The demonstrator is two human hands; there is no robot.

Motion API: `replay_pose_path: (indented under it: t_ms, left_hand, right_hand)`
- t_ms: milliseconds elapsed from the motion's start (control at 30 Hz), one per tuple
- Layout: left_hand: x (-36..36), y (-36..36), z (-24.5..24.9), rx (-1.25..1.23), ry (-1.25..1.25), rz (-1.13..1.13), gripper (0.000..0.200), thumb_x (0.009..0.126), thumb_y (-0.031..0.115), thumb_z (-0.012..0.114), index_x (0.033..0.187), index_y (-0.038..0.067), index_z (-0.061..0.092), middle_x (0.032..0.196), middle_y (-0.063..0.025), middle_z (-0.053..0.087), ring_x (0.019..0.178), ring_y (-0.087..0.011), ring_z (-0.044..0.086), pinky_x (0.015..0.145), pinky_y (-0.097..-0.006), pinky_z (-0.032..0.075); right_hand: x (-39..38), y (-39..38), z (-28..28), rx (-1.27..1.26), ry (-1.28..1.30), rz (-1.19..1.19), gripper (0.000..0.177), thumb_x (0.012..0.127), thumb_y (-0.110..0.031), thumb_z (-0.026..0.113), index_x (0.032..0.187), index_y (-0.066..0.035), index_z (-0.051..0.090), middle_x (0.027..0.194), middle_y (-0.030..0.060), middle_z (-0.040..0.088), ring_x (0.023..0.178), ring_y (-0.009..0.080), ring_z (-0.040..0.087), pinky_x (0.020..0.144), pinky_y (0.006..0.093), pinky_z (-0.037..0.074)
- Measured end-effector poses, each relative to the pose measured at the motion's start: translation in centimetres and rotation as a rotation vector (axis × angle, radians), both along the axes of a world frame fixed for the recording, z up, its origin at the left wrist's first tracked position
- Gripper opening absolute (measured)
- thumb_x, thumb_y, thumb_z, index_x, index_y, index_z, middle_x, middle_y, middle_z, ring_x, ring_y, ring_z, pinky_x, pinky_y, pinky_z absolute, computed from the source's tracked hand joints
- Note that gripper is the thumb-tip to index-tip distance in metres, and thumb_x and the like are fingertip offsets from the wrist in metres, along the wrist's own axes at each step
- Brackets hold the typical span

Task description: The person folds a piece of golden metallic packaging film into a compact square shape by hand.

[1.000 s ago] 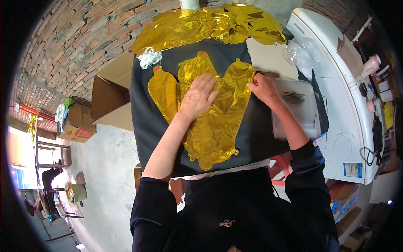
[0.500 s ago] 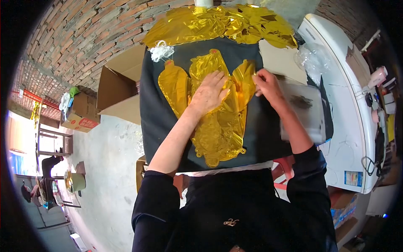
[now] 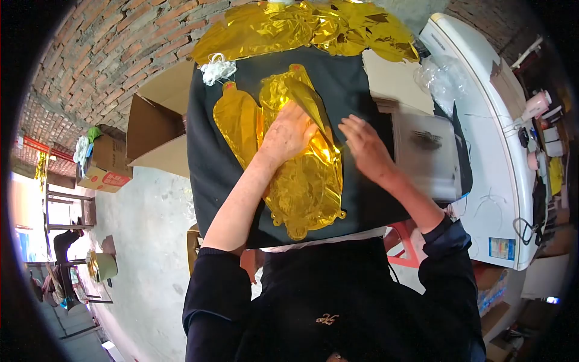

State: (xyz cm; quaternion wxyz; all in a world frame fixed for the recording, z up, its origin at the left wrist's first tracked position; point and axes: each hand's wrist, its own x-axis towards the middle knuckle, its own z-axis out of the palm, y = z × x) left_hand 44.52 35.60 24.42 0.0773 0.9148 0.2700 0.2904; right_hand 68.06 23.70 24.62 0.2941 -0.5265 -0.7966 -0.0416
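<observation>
A flat gold foil balloon (image 3: 304,196) lies on the black cloth (image 3: 211,181) covering the table. Its left lobe (image 3: 237,120) is spread outward, while the right side is folded in over the middle. My left hand (image 3: 287,134) rests on the upper middle of the foil with its fingers extended, their tips partly hidden by the folded foil. Just off the balloon's right edge is my right hand (image 3: 369,148), fingers stretched out and slightly bent, with nothing seen in them. A bundle of white string (image 3: 218,70) sits beyond the left lobe.
More gold foil balloons (image 3: 259,33) are heaped along the table's far end. To the right lie clear plastic bags (image 3: 425,160) and a crumpled clear bag (image 3: 443,78), beside a white freezer (image 3: 497,145). An open cardboard box (image 3: 154,123) stands on the left.
The balloon's right lobe, spread out before, is now folded inward over the middle. My right hand has let go of it and its fingers have opened. My left hand stays on the foil.
</observation>
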Motion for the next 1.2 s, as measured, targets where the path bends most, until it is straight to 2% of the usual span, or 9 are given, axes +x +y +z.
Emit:
replay_pose_path:
  t_ms: [67,267,433,467,567,700,933,1033,1200]
  left_hand:
    - [0.0,0.2,-0.2,0.05,-0.041,-0.033,0.036,0.098,0.024,0.065,0.127,0.002,0.067,0.135,-0.0221,0.064,0.131,-0.0419,0.056,0.116,-0.0506,0.042]
    - [-0.3,0.6,-1.0,0.045,-0.005,-0.046,0.036,0.096,0.023,0.064,0.126,0.003,0.069,0.131,-0.0199,0.067,0.13,-0.0396,0.058,0.112,-0.0463,0.046]
    - [-0.7,-0.6,0.2,-0.018,0.032,0.005,0.037,0.096,0.023,0.064,0.127,0.003,0.069,0.134,-0.0196,0.068,0.129,-0.0367,0.06,0.111,-0.0457,0.046]
    - [-0.8,-1.0,0.5,0.012,0.046,0.033,0.037,0.097,0.025,0.061,0.128,0.005,0.07,0.127,-0.0191,0.072,0.121,-0.0366,0.066,0.106,-0.0459,0.05]
    - [-0.8,-1.0,1.0,-0.099,0.57,0.158,0.033,0.097,0.025,0.057,0.116,0.005,0.076,0.112,-0.0184,0.078,0.107,-0.0369,0.073,0.098,-0.0458,0.054]
    - [-1.2,-0.8,0.3,0.032,0.794,0.119,0.029,0.092,0.02,0.058,0.084,0.006,0.082,0.091,-0.0158,0.08,0.09,-0.0326,0.078,0.083,-0.046,0.058]
    - [-1.9,-0.2,-0.9,0.108,0.613,0.036,0.019,0.085,0.016,0.065,0.073,0.009,0.077,0.081,-0.0132,0.078,0.074,-0.0321,0.077,0.064,-0.0458,0.06]
    - [-1.4,0.0,0.0,0.035,0.796,0.064,0.027,0.093,0.021,0.059,0.086,0.009,0.081,0.091,-0.0149,0.08,0.087,-0.0327,0.079,0.075,-0.0462,0.061]
    - [-1.8,-0.1,0.6,0.091,0.765,0.026,0.026,0.094,0.022,0.059,0.086,0.01,0.08,0.094,-0.0131,0.08,0.091,-0.0319,0.079,0.075,-0.0468,0.061]
  right_hand:
    - [-2.3,-1.1,1.6,0.033,-0.096,0.025,0.045,0.093,0.003,0.059,0.137,0.011,0.061,0.142,0.0246,0.061,0.141,0.0396,0.052,0.121,0.0493,0.04]
    - [-4.7,-1.5,1.4,-0.047,0.02,0.032,0.052,0.091,-0.002,0.07,0.14,0.01,0.06,0.147,0.026,0.059,0.142,0.0398,0.053,0.123,0.05,0.038]
    - [-4.8,-2.8,0.5,-0.17,-0.012,0.094,0.056,0.1,-0.01,0.063,0.151,0.007,0.049,0.156,0.0238,0.05,0.15,0.0404,0.042,0.126,0.0528,0.029]
    - [-4.9,-3.0,0.8,-0.194,-0.004,0.094,0.055,0.101,-0.011,0.063,0.151,0.007,0.048,0.157,0.0235,0.05,0.151,0.0401,0.042,0.126,0.0532,0.029]
    - [-5.3,-3.3,0.8,-0.117,-0.033,0.087,0.058,0.095,-0.014,0.074,0.145,0.008,0.056,0.153,0.0245,0.055,0.147,0.0382,0.049,0.124,0.0532,0.034]
    - [-5.4,-3.6,0.8,-0.099,-0.094,0.095,0.06,0.096,-0.022,0.074,0.145,0.007,0.056,0.155,0.022,0.054,0.15,0.0355,0.046,0.126,0.0531,0.03]
    - [-5.5,-3.5,0.6,-0.073,-0.111,0.09,0.06,0.096,-0.023,0.074,0.146,0.006,0.057,0.155,0.0205,0.054,0.149,0.0345,0.046,0.126,0.052,0.03]
    - [-5.7,-3.5,0.6,-0.078,-0.117,0.077,0.06,0.096,-0.023,0.074,0.146,0.005,0.057,0.155,0.0205,0.054,0.149,0.0347,0.047,0.125,0.052,0.031]
    - [-5.8,-3.5,0.6,-0.075,-0.13,0.066,0.057,0.099,-0.026,0.07,0.145,0.004,0.058,0.154,0.02,0.055,0.148,0.034,0.047,0.125,0.0518,0.03]
